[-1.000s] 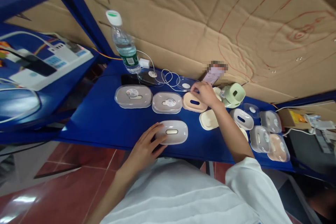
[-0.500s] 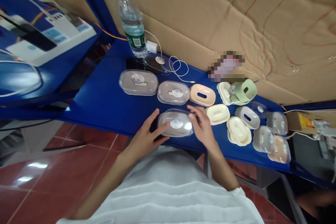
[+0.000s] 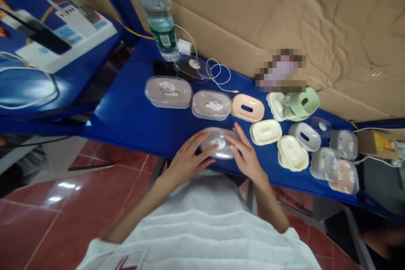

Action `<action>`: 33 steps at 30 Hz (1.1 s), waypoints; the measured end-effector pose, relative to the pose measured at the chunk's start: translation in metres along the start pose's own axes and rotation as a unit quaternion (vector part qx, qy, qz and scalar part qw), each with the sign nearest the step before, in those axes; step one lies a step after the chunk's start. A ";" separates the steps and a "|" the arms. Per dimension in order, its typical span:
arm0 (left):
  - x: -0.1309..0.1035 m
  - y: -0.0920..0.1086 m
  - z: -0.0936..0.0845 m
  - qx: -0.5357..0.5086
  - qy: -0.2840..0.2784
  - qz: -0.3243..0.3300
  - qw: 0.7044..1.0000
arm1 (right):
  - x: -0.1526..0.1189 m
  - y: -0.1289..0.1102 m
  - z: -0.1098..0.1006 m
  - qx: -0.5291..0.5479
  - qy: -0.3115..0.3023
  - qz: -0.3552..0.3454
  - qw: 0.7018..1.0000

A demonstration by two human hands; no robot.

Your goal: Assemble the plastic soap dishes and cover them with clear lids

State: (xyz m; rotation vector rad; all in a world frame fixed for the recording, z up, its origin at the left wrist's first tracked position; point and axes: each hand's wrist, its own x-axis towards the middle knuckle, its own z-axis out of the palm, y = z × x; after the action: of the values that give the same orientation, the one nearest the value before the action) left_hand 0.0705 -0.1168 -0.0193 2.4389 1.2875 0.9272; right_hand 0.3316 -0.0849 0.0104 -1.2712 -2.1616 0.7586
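Left hand (image 3: 186, 158), right hand (image 3: 248, 159), clear-lidded box (image 3: 217, 135) between them

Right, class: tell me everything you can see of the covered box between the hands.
The covered box is a rounded oblong: a clear, glossy, plastic-looking cover over what looks like a pale grey body. A white label sits on top. It lies flat near the front edge of the blue table. The left hand seems to touch its left end and top; the right hand reaches over its right end, partly hiding it.
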 end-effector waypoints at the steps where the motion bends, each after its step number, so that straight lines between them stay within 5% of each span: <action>1: 0.004 0.001 0.002 -0.003 0.004 -0.003 1.000 | 0.001 0.002 0.000 0.004 0.004 0.010 1.000; 6: 0.009 -0.001 0.002 -0.009 0.004 0.001 1.000 | -0.002 0.003 0.019 -0.042 0.060 0.004 0.997; 12: -0.014 -0.015 -0.002 -0.019 0.038 -0.013 0.999 | -0.007 -0.014 0.028 -0.100 -0.029 -0.069 0.992; 17: -0.021 -0.014 -0.006 -0.064 0.050 -0.065 0.995 | -0.001 -0.016 0.027 -0.132 -0.025 -0.119 0.984; 22: -0.020 -0.012 -0.011 -0.100 0.039 -0.078 0.991 | 0.001 -0.017 0.029 -0.151 -0.025 -0.126 0.980; 33: -0.024 -0.046 -0.029 -0.098 0.041 -0.084 0.991 | 0.015 -0.026 0.062 -0.107 0.040 -0.076 0.991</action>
State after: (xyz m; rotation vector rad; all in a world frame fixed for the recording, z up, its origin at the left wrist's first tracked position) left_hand 0.0118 -0.1113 -0.0289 2.1296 1.3363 1.0630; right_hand 0.2683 -0.0947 -0.0134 -1.1995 -2.2898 0.4152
